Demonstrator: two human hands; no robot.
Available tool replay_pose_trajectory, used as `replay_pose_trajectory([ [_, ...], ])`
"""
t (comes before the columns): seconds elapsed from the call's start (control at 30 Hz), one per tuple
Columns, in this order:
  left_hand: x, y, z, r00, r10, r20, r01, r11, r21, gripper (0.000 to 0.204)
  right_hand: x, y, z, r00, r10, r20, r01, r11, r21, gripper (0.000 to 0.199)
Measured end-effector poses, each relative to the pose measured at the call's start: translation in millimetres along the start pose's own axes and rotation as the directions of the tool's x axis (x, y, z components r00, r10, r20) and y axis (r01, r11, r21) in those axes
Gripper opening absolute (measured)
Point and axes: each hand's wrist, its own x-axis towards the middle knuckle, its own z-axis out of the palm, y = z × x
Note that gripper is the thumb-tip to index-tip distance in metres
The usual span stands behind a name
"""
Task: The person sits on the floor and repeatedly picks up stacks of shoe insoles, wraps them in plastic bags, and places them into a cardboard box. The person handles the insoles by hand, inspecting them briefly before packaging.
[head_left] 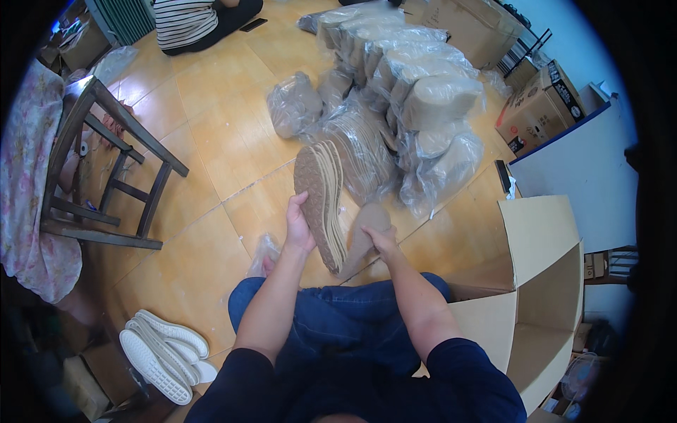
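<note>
My left hand grips a thick stack of tan shoe insoles, held on edge above the floor in front of my knees. My right hand holds a single tan insole just to the right of the stack, almost touching it. Both forearms reach forward over my blue-trousered legs. Beyond the stack lie more insoles in clear plastic.
An open cardboard box stands at my right. Several plastic-wrapped bundles pile up ahead, with cardboard cartons behind. A dark wooden chair is at left, white shoe soles lie lower left, and another person sits at the far end.
</note>
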Motion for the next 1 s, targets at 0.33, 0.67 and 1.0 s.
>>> replay_pose_trajectory([
  [0.33, 0.3, -51.6, -50.0, 0.993, 0.091, -0.076, 0.103, -0.341, 0.934, 0.086, -62.9, -29.8, 47.5, 0.983, -0.182, 0.025, 0.183, 0.952, -0.246, 0.095],
  [0.67, -11.7, -101.7, -63.0, 0.998, 0.059, 0.006, 0.033, -0.639, 0.769, 0.125, -18.4, -4.1, 16.7, 0.958, -0.279, 0.064, 0.286, 0.942, -0.178, 0.063],
  [1.0, 3.3, -68.9, -73.9, 0.904, -0.358, 0.232, -0.424, -0.696, 0.579, 0.127, -5.7, 10.5, -3.3, 0.823, -0.560, 0.091, 0.547, 0.741, -0.389, 0.048],
])
